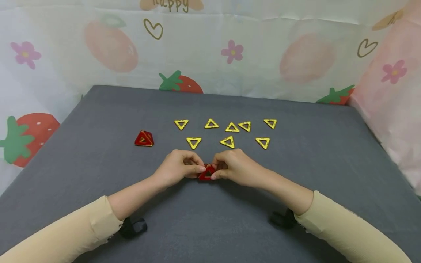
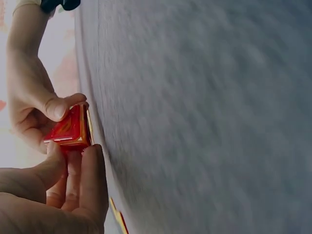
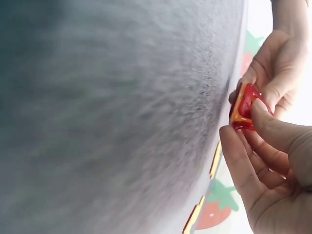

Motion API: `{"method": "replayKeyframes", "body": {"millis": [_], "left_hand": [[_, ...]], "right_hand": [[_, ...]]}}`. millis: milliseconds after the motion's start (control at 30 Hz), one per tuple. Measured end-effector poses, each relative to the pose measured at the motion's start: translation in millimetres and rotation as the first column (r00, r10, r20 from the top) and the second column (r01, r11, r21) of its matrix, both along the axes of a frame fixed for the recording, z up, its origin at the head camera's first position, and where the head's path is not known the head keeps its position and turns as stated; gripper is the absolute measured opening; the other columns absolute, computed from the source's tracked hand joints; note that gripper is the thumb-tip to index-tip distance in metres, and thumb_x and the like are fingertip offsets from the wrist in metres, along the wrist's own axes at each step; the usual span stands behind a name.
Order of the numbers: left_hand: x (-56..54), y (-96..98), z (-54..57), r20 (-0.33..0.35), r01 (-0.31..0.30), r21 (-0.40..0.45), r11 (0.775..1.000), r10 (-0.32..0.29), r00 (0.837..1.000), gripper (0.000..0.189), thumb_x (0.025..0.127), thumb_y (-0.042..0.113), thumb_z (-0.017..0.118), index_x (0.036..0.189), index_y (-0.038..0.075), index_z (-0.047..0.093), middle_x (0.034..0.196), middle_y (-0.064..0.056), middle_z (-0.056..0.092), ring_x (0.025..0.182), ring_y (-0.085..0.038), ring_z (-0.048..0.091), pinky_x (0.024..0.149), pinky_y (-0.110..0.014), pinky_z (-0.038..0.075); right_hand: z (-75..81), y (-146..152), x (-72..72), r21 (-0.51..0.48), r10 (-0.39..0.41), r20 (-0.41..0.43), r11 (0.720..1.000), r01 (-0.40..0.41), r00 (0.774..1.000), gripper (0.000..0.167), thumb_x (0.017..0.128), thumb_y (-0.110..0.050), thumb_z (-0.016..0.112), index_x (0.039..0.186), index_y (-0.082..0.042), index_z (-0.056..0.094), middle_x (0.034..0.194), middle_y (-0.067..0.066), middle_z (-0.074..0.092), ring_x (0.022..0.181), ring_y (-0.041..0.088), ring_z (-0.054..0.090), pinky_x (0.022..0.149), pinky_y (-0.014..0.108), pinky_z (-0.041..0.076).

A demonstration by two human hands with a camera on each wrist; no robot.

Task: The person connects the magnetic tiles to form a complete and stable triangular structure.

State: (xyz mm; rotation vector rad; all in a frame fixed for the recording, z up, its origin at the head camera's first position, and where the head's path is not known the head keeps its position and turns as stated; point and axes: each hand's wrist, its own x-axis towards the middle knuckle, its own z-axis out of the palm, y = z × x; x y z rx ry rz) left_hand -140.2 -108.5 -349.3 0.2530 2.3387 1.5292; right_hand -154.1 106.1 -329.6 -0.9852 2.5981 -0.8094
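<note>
Between both hands is a small red pyramid of triangular magnetic tiles [image 1: 206,174], with yellow showing along its edges. My left hand [image 1: 179,168] pinches its left side between thumb and fingers. From the other side my right hand [image 1: 237,168] pinches it too, thumb on the near face. In the left wrist view the red pyramid [image 2: 70,129] shows a glossy face and an orange-yellow edge, with fingertips around it. The right wrist view shows the same pyramid [image 3: 246,107] gripped from both sides; its far faces are partly hidden by fingers.
Several yellow triangular tiles [image 1: 193,142] with open centres lie flat in two loose rows beyond the hands. Another red pyramid [image 1: 144,138] stands on the grey table [image 1: 210,226] to the left. A printed curtain [image 1: 263,22] hangs behind the table.
</note>
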Motion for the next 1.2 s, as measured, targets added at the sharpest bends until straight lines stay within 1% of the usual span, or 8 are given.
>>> {"method": "replayKeyframes", "body": {"millis": [133,267,367,533,733,967,1067,1200], "left_hand": [[-1.6,-11.7,4.6,-0.018,-0.049,-0.034,0.998,0.049,0.999,0.012,0.088,0.017,0.075,0.092,0.006,0.075,0.084,-0.007,0.074,0.074,-0.009,0.07,0.072,-0.03,0.061],[-6.3,-27.8,6.3,-0.061,-0.067,-0.048,0.997,0.065,0.996,0.014,0.088,0.019,0.074,0.094,0.005,0.075,0.087,-0.01,0.076,0.075,-0.01,0.071,0.072,-0.03,0.061],[-10.9,-40.7,7.7,-0.059,-0.07,-0.026,0.997,0.068,0.996,0.018,0.087,0.016,0.076,0.099,0.003,0.074,0.09,-0.011,0.076,0.077,-0.011,0.072,0.074,-0.03,0.061],[-14.5,-62.9,12.4,-0.049,-0.071,-0.022,0.997,0.07,0.996,0.027,0.082,0.014,0.08,0.104,0.0,0.072,0.094,-0.009,0.076,0.08,-0.008,0.071,0.076,-0.026,0.059],[-18.7,-91.4,13.9,-0.042,-0.075,-0.028,0.997,0.074,0.996,0.03,0.082,0.013,0.08,0.105,-0.003,0.07,0.091,0.001,0.074,0.082,-0.007,0.07,0.077,-0.024,0.058],[-22.1,-122.0,13.5,-0.065,-0.063,-0.083,0.995,0.058,0.996,0.028,0.082,0.014,0.08,0.101,-0.004,0.07,0.087,0.005,0.073,0.081,-0.004,0.066,0.074,-0.023,0.057],[-23.7,-132.8,12.5,-0.065,-0.062,-0.083,0.995,0.057,0.996,0.026,0.082,0.013,0.08,0.099,-0.003,0.07,0.086,0.007,0.072,0.08,-0.004,0.066,0.073,-0.023,0.057],[-25.2,-147.1,12.6,-0.041,-0.062,-0.077,0.995,0.059,0.997,0.022,0.084,0.012,0.078,0.099,-0.001,0.069,0.083,0.012,0.073,0.081,-0.005,0.068,0.074,-0.024,0.058]], "right_hand": [[1.7,-15,-5.8,-0.007,-0.011,-0.013,1.0,0.011,1.0,0.013,0.085,-0.025,0.078,0.085,-0.015,0.069,0.082,-0.003,0.071,0.069,0.006,0.062,0.06,0.019,0.05],[2.9,-30,-12.5,-0.033,-0.039,-0.001,0.999,0.039,0.999,0.012,0.085,-0.024,0.078,0.087,-0.014,0.071,0.084,-0.002,0.073,0.068,0.007,0.064,0.06,0.02,0.05],[4.0,-42,-17.3,-0.058,-0.072,-0.003,0.996,0.072,0.997,0.013,0.083,-0.023,0.08,0.088,-0.013,0.072,0.083,-0.001,0.074,0.064,0.006,0.063,0.059,0.02,0.049],[5.8,-62,-23.6,-0.079,-0.1,-0.013,0.992,0.099,0.995,0.014,0.081,-0.024,0.082,0.087,-0.014,0.074,0.083,-0.002,0.076,0.065,0.005,0.062,0.058,0.019,0.047],[5.7,-90,-28.6,-0.117,-0.105,-0.01,0.988,0.103,0.994,0.015,0.082,-0.023,0.081,0.087,-0.011,0.075,0.087,0.001,0.077,0.069,0.008,0.063,0.058,0.017,0.045],[2.1,-122,-31.6,-0.131,-0.117,-0.012,0.985,0.115,0.993,0.015,0.083,-0.024,0.08,0.089,-0.011,0.077,0.087,0.001,0.077,0.067,0.006,0.061,0.056,0.016,0.043],[1.3,-133,-31.6,-0.124,-0.134,-0.016,0.984,0.131,0.991,0.015,0.083,-0.025,0.08,0.09,-0.012,0.077,0.088,-0.001,0.077,0.068,0.006,0.061,0.057,0.015,0.044],[0.3,-147,-31.3,-0.12,-0.162,-0.018,0.98,0.159,0.987,0.018,0.083,-0.028,0.08,0.092,-0.012,0.077,0.09,-0.002,0.077,0.072,0.006,0.062,0.059,0.015,0.045]]}}
